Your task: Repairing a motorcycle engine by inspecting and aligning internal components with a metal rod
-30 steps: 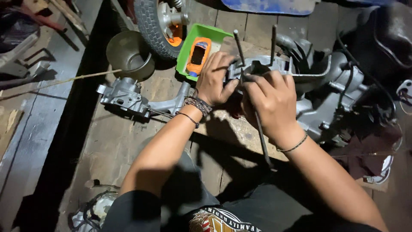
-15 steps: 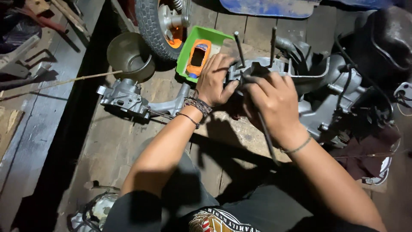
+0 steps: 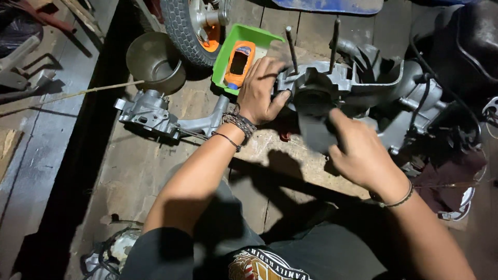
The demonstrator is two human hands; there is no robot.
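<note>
1. Head view: since 0.5 s ago, the right hand point(image 3: 363, 155) has let go of the long rod and now pinches a dark, blurred flat part point(image 3: 316, 132) against the engine case point(image 3: 342, 85).
2. The left hand point(image 3: 259, 91) has stayed, fingers pressed on the case's left edge.
3. The case is grey cast metal with 2 upright studs point(image 3: 291, 49), lying on the wooden floor just right of the green tray point(image 3: 223, 67).
</note>
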